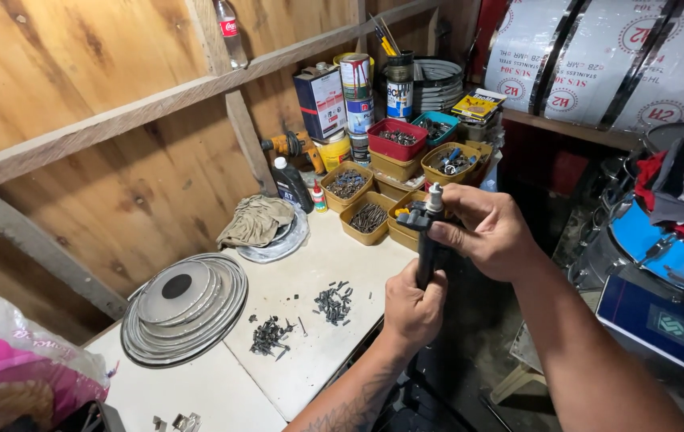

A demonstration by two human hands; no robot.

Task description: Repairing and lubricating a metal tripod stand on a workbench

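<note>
Black tool (426,256) with a silver tip, white bench (334,264), yellow trays (366,218) of dark screws, a red tray (397,139), pink bag (6,376)

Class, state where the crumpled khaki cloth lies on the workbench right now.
In the head view, the khaki cloth lies at the bench's back, beside the dark bottle and behind the stacked metal discs.

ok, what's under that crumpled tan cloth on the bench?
The tan cloth lies on a round silvery metal disc; only the disc's right rim shows. The rest, and anything else beneath, is covered.
</note>
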